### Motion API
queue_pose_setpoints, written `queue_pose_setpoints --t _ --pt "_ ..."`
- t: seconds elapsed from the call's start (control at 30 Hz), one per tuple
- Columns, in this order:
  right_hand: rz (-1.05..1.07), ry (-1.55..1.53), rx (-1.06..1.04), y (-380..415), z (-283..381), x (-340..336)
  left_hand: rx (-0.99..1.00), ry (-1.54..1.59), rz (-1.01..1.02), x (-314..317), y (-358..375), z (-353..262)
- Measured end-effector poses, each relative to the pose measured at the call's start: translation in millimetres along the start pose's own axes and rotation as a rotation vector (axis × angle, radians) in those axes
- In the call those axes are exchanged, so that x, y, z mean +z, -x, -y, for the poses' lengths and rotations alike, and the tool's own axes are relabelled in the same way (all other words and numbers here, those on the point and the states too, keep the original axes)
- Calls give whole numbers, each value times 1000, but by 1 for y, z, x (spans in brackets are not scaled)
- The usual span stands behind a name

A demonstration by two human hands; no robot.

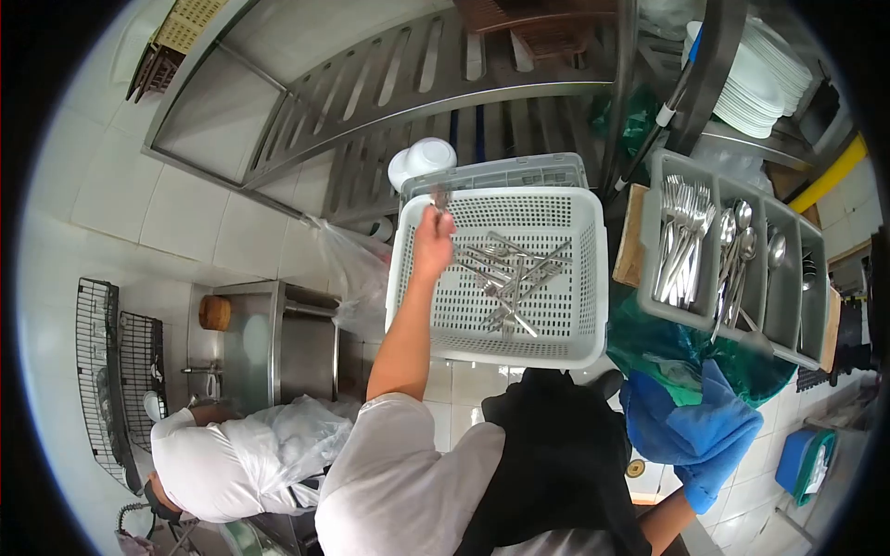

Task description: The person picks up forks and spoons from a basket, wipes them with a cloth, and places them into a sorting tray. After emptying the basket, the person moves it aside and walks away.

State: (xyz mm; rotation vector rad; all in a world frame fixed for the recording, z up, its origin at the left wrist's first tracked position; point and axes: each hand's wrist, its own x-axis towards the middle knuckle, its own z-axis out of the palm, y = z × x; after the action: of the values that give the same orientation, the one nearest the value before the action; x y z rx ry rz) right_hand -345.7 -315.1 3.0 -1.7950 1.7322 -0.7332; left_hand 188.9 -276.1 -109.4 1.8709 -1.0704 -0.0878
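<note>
a white perforated plastic basket [501, 352] stands centrally; a blue cloth [691, 422] hides the right hand, whose grip i cannot tell; the left hand [433, 239] grasps blurred cutlery [440, 196] over the basket's far left corner; loose cutlery [521, 322] lies crisscrossed inside

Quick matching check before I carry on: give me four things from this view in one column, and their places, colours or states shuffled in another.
1. forks
2. plates
3. cloth
4. perforated basket

A. blue
B. white, with loose cutlery inside
C. in an end compartment of the grey cutlery tray
D. stacked, upper right of the picture

Pairs: 1-C, 2-D, 3-A, 4-B
</note>
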Motion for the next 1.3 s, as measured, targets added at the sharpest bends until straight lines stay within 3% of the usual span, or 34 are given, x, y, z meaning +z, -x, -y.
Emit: queue_pose_setpoints --t 0.03,0.07,0.13,0.17,0.2,0.27,0.37,0.47,0.53,0.6,0.67,0.73,0.77,0.8,0.87,0.93,1.0,1.03,1.1,1.13,1.2,1.23,1.3 --pt "7 -1 -4 0 -1 0 -213 335 -10 -11 -4 -6" --pt "14 -3 -5 -2 -1 0 -211 331 -16 -18 -2 -4" --pt "22 -8 -10 -3 -2 1 -514 611 22 -21 5 6" --pt "25 -12 -15 -3 -3 0 -623 400 21 -15 9 19" --pt "31 -16 -19 -4 -3 0 -620 397 21 -14 14 15" --pt "42 -20 -22 -4 -4 0 -829 13 201 -10 28 6" --pt "52 -34 -32 -5 -7 -1 -903 -263 149 18 40 45" --pt "60 -49 -37 -6 -10 -1 -908 -199 75 39 44 44" --pt "63 -49 -33 -4 -12 -4 -966 -298 145 50 41 71" --pt "68 -46 -34 -3 -14 -7 -1012 -391 -52 59 42 80" --pt "68 -36 -36 -3 -14 -11 -972 -308 -111 61 49 69" --pt "67 -18 -34 -4 -10 -14 -835 129 -412 65 44 64" --pt "74 4 -41 -6 -7 -15 -711 355 -307 58 43 55" --pt "84 20 -46 -8 -4 -16 -716 352 -299 51 39 50" --pt "105 47 -56 -12 6 -15 -493 649 -97 41 21 35" --pt "121 76 -63 -14 11 -14 -532 542 -36 42 9 16" --pt "132 92 -71 -13 14 -14 -273 123 336 54 3 7" --pt "135 101 -75 -12 16 -13 -268 126 340 65 2 9" --pt "143 123 -77 -11 18 -12 -483 -160 537 91 5 12" --pt "144 132 -83 -11 20 -11 -478 -158 542 94 9 2" --pt "136 146 -82 -10 21 -12 -62 -639 600 105 13 -16" --pt "136 156 -84 -9 23 -12 106 -687 622 108 16 -16" --pt "153 172 -92 -8 27 -12 131 -781 721 111 12 -24"
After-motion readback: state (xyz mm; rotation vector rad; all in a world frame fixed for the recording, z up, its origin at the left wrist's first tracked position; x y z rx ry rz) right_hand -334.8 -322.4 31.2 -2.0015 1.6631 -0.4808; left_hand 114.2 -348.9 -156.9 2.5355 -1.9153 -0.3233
